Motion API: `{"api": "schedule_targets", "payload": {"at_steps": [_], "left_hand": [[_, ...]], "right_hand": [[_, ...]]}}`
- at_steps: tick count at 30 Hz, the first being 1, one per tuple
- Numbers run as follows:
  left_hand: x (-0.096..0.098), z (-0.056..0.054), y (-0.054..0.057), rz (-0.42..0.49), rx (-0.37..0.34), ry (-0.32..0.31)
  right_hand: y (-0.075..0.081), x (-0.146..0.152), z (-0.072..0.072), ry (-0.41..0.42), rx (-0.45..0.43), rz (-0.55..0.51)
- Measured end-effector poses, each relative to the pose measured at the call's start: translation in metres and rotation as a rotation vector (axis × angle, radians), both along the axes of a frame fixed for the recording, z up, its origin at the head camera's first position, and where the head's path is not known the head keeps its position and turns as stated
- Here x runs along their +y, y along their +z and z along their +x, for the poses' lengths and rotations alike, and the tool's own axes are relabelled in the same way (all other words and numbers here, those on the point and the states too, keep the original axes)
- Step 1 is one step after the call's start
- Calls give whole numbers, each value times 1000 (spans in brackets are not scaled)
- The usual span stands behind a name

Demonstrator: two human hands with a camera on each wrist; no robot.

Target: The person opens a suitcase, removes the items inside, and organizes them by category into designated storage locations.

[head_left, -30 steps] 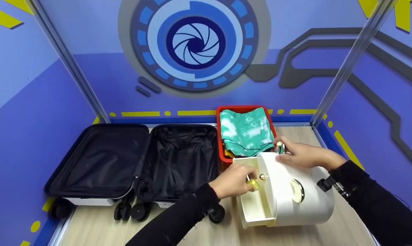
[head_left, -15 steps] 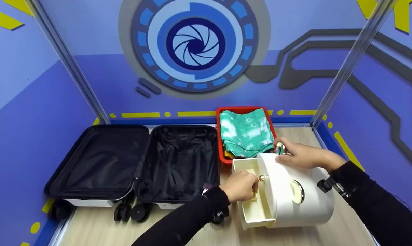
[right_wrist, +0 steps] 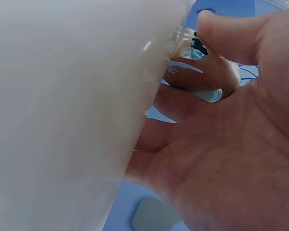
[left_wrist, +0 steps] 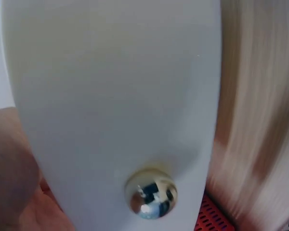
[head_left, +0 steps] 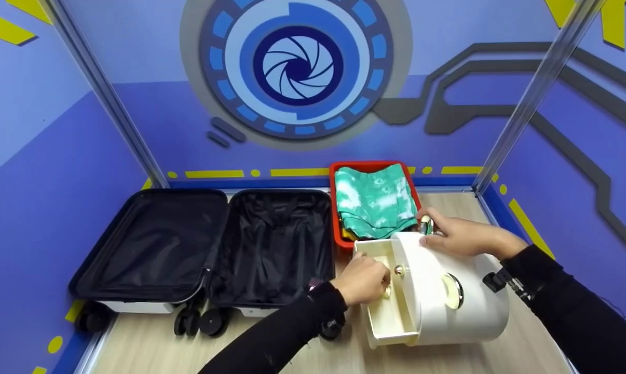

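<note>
A white, rounded drawer box [head_left: 461,311] stands at the right with a drawer [head_left: 393,327] pulled out to the left. My left hand [head_left: 365,279] reaches into that drawer, fingers curled at a small pale-yellow thing [head_left: 387,291], mostly hidden by the hand. In the left wrist view, a white panel with a shiny round knob [left_wrist: 151,195] fills the middle, hiding most of the fingers. My right hand [head_left: 461,236] grips the box's far upper edge by a chrome fitting [head_left: 426,225]. In the right wrist view, its fingertips pass behind the white wall [right_wrist: 72,120].
An open suitcase with black lining [head_left: 276,249] lies on the left, both halves upward. Behind the drawer box stands a red basket [head_left: 335,208] with a folded green-and-white cloth [head_left: 375,197]. Blue-purple walls [head_left: 302,150] enclose the wooden tabletop [head_left: 354,358].
My left hand has lowered into the drawer, carrying the small yellow thing down, then stayed there with little motion. The right hand and the drawer box have kept their place.
</note>
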State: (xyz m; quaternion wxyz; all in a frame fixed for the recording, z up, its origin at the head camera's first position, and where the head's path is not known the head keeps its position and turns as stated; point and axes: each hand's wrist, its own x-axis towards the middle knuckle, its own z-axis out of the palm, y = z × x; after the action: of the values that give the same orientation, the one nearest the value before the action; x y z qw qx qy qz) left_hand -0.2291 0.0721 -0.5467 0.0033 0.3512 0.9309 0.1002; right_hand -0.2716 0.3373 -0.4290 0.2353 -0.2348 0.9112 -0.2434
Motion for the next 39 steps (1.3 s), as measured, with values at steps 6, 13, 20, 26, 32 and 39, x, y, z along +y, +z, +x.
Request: {"api": "schedule_targets", "payload": {"at_steps": [6,13,20,26,32,39], "left_hand": [[-10,0,2,136,13,-2],[-34,-8,14,357,12,52],[-60,-14,21,494,-42,128],[-77,-8,7,489,-92,184],[-82,5,-7,427,-197,177],[-79,18,-17,509,-388,167]], "right_hand": [[1,-1,0,14,14,1],[1,0,0,-3,1,20],[1,1,2,-9,-4,15],[-1,1,2,-9,-17,18],[0,0,1,-12,-23,15],[2,-1,0,3,-12,15]]}}
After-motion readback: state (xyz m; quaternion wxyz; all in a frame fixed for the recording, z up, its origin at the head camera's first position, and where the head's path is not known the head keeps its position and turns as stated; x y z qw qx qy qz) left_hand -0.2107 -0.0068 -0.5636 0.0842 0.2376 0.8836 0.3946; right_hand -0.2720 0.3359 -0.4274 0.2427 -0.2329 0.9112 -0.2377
